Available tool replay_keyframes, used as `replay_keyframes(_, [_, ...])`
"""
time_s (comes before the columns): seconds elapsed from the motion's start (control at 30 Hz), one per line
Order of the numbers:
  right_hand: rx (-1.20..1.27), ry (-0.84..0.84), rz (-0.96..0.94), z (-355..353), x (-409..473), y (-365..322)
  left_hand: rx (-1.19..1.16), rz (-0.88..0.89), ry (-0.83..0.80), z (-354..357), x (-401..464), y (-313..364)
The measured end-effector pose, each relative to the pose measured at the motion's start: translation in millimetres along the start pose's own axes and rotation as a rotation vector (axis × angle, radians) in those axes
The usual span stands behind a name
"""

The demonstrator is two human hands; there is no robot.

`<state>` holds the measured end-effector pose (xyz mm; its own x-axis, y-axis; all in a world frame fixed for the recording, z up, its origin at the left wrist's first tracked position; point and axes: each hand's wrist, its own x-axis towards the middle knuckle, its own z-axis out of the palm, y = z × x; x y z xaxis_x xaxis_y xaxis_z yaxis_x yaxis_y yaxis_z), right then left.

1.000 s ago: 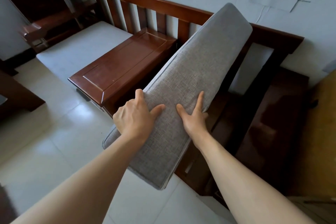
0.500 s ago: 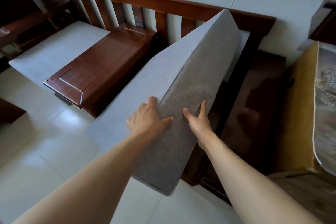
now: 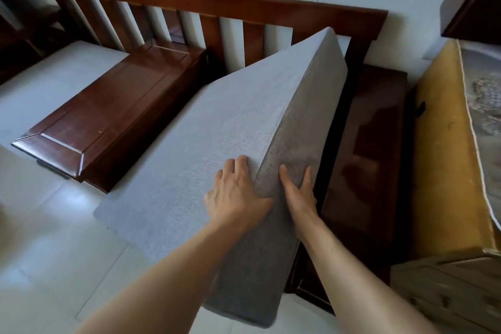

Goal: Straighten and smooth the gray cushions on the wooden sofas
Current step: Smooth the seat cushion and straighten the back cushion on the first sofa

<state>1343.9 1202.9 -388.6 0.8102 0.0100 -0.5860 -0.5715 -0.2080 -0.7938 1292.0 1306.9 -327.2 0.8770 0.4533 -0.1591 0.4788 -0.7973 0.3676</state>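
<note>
Head view: gray cushion [image 3: 230,130] tilted up on its long edge over the wooden sofa [image 3: 211,5] seat, far corner leaning at the backrest slats, near end overhanging the floor. Left hand [image 3: 235,192] flat on the lighter top face, fingers spread, thumb wrapped over the ridge. Right hand [image 3: 299,192] on the darker side face, fingers straight, pressing. Ridge runs between both hands.

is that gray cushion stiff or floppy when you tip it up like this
Probably fairly stiff: the gray cushion stands tilted on edge with straight, unsagging sides. Likely light for its size, since the left hand and right hand steady it with mostly flat fingers. The woven cover looks unslippery.
</note>
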Motion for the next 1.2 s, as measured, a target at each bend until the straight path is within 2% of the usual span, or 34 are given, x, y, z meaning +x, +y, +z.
replay_keyframes(0.17, [0.008,0.004,0.057,2,4,-4,-0.072,0.125,-0.084,-3,23,5])
replay_keyframes(0.27, [-0.033,0.017,0.108,3,9,-4,-0.146,0.330,-0.131,-10,49,11])
replay_keyframes(0.37, [-0.077,0.041,0.142,3,16,1,0.067,0.642,-0.267,-5,72,25])
replay_keyframes(0.43, [-0.087,0.031,0.158,-1,21,4,0.287,0.780,-0.331,-2,87,38])
replay_keyframes(0.6, [-0.069,-0.020,0.171,-12,31,14,0.714,1.022,-0.323,-1,118,57])
replay_keyframes(0.67, [-0.036,-0.020,0.155,-14,33,18,0.817,1.121,-0.293,6,126,57])
replay_keyframes(0.83, [-0.017,0.052,0.140,-7,32,18,0.806,1.222,-0.321,20,135,61])
replay_keyframes(1.03, [0.001,0.149,0.089,18,20,-3,0.666,1.362,-0.316,18,150,51])
replay_keyframes(1.13, [0.021,0.171,0.017,30,19,-13,0.758,1.413,-0.318,18,162,44])
replay_keyframes(1.2, [-0.040,0.186,0.075,34,22,-5,0.834,1.419,-0.375,22,170,37])
